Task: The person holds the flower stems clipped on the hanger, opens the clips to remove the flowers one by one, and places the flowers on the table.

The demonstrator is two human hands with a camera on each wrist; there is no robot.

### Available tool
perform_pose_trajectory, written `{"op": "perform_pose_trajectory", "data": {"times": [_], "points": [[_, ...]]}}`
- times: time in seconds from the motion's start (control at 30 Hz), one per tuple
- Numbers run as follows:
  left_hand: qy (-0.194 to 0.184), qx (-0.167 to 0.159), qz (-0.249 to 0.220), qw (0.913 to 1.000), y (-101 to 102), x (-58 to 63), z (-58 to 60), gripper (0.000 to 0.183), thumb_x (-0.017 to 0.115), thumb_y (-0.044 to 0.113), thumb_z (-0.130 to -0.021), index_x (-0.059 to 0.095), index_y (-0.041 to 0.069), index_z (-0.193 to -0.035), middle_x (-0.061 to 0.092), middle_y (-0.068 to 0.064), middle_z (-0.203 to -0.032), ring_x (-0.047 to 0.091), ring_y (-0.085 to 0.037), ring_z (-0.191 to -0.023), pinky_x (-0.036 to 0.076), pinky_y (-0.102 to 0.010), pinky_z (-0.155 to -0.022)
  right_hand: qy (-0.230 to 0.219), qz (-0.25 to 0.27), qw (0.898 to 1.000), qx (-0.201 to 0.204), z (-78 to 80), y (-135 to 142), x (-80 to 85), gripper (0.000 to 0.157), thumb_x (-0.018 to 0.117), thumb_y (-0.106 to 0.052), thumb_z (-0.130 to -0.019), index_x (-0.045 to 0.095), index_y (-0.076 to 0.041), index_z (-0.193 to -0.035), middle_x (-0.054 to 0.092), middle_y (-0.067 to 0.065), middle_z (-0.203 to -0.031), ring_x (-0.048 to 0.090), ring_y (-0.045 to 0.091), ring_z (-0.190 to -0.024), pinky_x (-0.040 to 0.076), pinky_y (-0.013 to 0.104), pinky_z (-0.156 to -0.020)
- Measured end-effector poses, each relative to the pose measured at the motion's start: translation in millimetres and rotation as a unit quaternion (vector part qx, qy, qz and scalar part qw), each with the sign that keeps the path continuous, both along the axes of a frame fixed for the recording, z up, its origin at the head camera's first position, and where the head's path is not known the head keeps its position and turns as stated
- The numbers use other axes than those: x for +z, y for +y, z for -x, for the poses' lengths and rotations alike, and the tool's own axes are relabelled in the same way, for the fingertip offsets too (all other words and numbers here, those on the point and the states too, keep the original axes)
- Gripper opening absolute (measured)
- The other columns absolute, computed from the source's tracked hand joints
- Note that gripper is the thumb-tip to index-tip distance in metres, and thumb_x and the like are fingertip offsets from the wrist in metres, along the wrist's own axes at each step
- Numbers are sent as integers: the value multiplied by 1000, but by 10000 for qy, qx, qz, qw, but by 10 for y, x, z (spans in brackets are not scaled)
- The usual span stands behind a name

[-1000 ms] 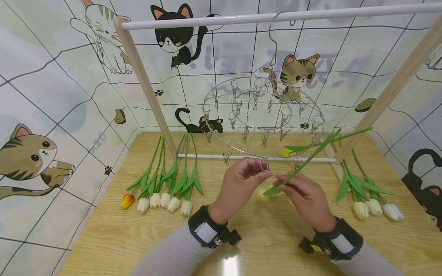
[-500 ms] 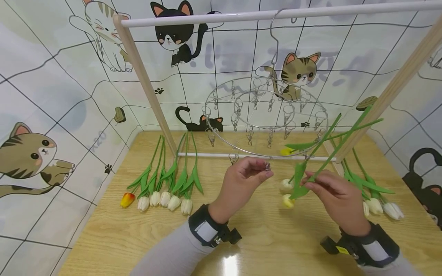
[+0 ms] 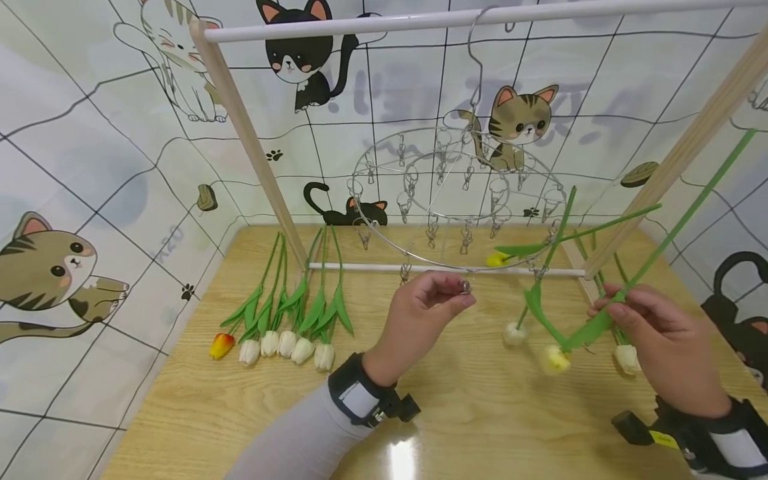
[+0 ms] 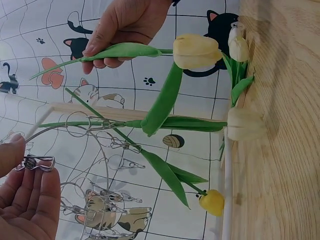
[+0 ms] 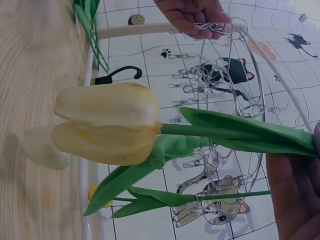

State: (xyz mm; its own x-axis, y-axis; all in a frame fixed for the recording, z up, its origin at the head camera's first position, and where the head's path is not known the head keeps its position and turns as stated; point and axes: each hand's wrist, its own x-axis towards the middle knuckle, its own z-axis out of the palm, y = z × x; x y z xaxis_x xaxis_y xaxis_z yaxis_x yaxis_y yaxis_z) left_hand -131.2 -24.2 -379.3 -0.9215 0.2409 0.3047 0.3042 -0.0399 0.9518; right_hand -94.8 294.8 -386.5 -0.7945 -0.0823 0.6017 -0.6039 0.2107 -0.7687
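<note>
My left hand (image 3: 417, 317) pinches a small metal clip (image 4: 39, 162) at the front of a round wire hanger (image 3: 414, 257), with no flower in it. My right hand (image 3: 672, 350) holds a pale yellow artificial tulip (image 5: 107, 123) by its stem and leaf, its bloom pointing down. In the head view that tulip is to the right of the hanger, its stem slanting up to the right. Between the hands, a white tulip (image 4: 245, 124) hangs bloom down from the hanger's right side. Behind it a bright yellow tulip (image 4: 212, 202) hangs tilted.
A wooden rack with a white top bar (image 3: 360, 25) carries the hanger by its hook. On the table (image 3: 456, 427), several white tulips (image 3: 287, 343) and a red-yellow tulip (image 3: 221, 346) lie at left. More white tulips (image 3: 627, 359) lie at right, partly behind my right hand.
My right hand has moved to the right, away from the left hand, carrying the pale yellow tulip. The hanging white tulip has come into view. My left hand stays at the clip.
</note>
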Motion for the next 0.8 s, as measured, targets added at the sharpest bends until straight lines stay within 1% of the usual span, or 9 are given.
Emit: {"op": "perform_pose_trajectory", "data": {"times": [0.03,0.13,0.2,0.27,0.47,0.53,0.6,0.7,0.8], "points": [[4,-1,-1,10000,-2,-2,1,22,79,10,-93,70,4,-112,74,-13,-110,70,-6,-96,61,-26,-88,82,-7,9999,-77,11,26,14,27,49,25,-96,61,22,-119,74,-4,-113,71,5,-109,54,11,-95],[32,-4,-18,10000,-5,-4,3,22,78,10,-93,70,3,-112,74,-14,-111,70,-6,-97,61,-27,-89,248,-573,9936,-937,26,88,65,25,54,22,-96,65,19,-118,74,-10,-115,70,1,-107,53,8,-91],[41,-4,-13,10000,-7,-5,5,22,78,10,-93,70,3,-113,74,-14,-111,70,-6,-97,61,-27,-89,206,-747,9898,-1196,44,150,84,27,52,20,-97,64,19,-122,71,-12,-120,69,-2,-105,52,6,-90],[46,-7,-4,10000,-8,-5,7,22,78,10,-93,70,2,-113,74,-14,-111,70,-6,-98,61,-26,-90,-27,-1116,9823,-1501,62,223,106,30,51,13,-102,64,9,-129,65,-19,-125,65,-8,-106,48,3,-91],[59,-8,53,10000,-9,2,9,22,78,11,-93,70,4,-112,74,-12,-111,70,-5,-97,61,-28,-90,-573,-1098,9798,-1571,212,448,116,36,46,0,-109,58,-1,-142,57,-21,-133,61,-11,-104,44,0,-92],[56,-8,69,10000,-8,1,10,22,78,11,-93,70,4,-112,74,-12,-111,70,-4,-97,61,-29,-90,-669,-1057,9798,-1560,273,505,109,37,47,-1,-109,56,3,-144,61,-19,-126,62,-10,-102,45,-1,-89],[65,-15,92,9999,-6,4,10,22,78,11,-94,70,4,-113,74,-12,-111,70,-4,-97,61,-30,-90,-835,-1100,9776,-1587,331,553,91,39,49,-5,-109,54,1,-147,61,-21,-123,61,-11,-102,44,-2,-87],[108,-15,132,9999,-8,7,8,22,78,11,-94,70,3,-113,74,-13,-111,70,-5,-97,61,-30,-90,-1131,-1333,9704,-1667,413,618,58,42,50,-11,-110,50,-3,-151,58,-26,-123,59,-14,-104,43,-2,-85],[161,-1,171,9997,-14,6,7,22,77,12,-94,70,3,-113,74,-12,-110,69,-5,-97,60,-28,-90,-1484,-1596,9610,-1702,508,672,16,43,50,-18,-111,51,1,-149,55,-34,-122,56,-18,-101,45,0,-80]]}}
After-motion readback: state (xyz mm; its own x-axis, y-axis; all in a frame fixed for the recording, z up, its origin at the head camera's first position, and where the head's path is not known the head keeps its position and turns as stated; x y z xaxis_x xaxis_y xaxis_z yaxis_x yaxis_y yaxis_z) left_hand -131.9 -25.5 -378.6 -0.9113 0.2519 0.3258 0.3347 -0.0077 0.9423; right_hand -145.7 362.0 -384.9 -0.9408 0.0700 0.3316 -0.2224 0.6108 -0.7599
